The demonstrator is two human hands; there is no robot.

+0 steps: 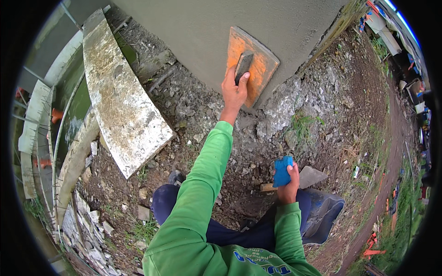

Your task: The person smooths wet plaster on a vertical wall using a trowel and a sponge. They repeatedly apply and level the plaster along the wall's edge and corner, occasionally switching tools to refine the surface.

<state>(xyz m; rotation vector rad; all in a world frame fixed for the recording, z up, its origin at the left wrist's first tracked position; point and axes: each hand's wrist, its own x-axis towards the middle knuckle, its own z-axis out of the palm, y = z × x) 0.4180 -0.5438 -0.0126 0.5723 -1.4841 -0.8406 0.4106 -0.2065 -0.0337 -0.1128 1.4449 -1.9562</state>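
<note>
My left hand (235, 87) is closed round the dark handle of an orange-faced plastering float (258, 64). The float lies against the smooth grey plastered wall (193, 27), close to its lower corner. Lower down, near my right knee, my right hand (290, 186) grips a blue sponge (282, 171). A grey trowel blade (313, 177) shows to the right of that hand, and a short wooden handle (268, 187) to its left. Whether the two join behind the hand, or whether it touches them, I cannot tell.
A dark plastic tub (324, 216) stands beside my right leg. On the left a long pale board (119, 92) lies over rubble, with greenish water (79, 108) and a curved concrete edge (76, 161) beyond. Broken stones (94, 234) and grass tufts (301, 126) dot the ground.
</note>
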